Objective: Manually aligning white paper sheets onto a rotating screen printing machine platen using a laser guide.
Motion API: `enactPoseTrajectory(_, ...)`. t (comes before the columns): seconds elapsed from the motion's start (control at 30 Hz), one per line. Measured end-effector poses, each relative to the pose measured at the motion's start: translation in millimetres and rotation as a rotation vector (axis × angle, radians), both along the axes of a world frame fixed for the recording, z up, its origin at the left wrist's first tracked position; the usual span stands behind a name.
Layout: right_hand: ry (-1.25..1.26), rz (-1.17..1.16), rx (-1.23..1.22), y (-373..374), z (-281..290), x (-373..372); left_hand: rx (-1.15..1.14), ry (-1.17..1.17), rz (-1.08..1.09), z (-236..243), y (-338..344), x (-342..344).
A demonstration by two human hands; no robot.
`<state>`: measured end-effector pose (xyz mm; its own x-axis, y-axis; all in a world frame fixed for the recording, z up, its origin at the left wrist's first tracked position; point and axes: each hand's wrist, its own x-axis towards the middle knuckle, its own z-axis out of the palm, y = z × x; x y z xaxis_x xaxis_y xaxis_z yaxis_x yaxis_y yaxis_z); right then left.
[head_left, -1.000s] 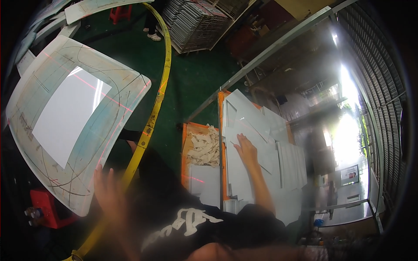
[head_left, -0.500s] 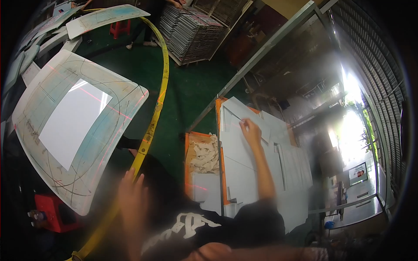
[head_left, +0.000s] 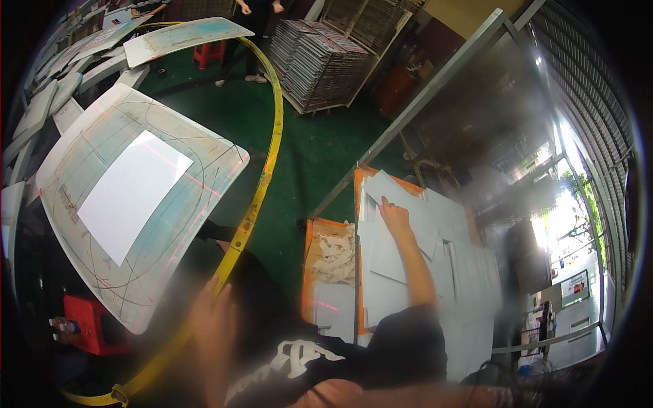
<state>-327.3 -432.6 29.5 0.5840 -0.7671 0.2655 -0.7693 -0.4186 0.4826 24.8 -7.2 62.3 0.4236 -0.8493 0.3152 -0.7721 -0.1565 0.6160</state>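
My right hand (head_left: 395, 219) rests over the stack of white sheets (head_left: 459, 255) on the right, its index finger reaching forward and the other fingers curled in. Beneath and beside it several sheets lie overlapped at slanted angles; whether a sheet edge is between the fingers is hidden. My left hand (head_left: 214, 313) is blurred, its fingertips close against the yellow curved rail (head_left: 253, 212). Left of the rail, one white sheet (head_left: 134, 197) lies on a pale, rounded board (head_left: 204, 139) marked with curved lines. Red laser lines cross the sheet and board.
An orange-edged box (head_left: 308, 272) with crumpled cloth (head_left: 337, 258) stands beside the sheets. A metal frame post (head_left: 435, 85) slants over them. Another board (head_left: 187, 35) sits farther along the rail. Red stools, a stack of racks (head_left: 320, 64) and other people are beyond.
The whole view has shifted, moving the scene right and down. My right hand has moved slightly left over the sheets, and its index finger has straightened. My left hand remains by the yellow rail, more blurred.
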Motion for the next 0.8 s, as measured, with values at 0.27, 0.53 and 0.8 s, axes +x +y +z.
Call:
enactPoseTrajectory(0.27,0.080,-0.078,-0.059,126.3,26.9,-16.3,-0.060,0.012,-0.126,-7.3,-14.4,0.6)
enactPoseTrajectory(0.53,-0.065,0.337,-0.321,226.3,119.2,63.4,-0.136,0.805,-0.544,-21.8,-63.0,-22.0)
enactPoseTrajectory(0.8,-0.157,0.982,-0.070,258.5,114.2,188.4,-0.466,1.767,-0.146,-8.1,-58.2,-28.9)
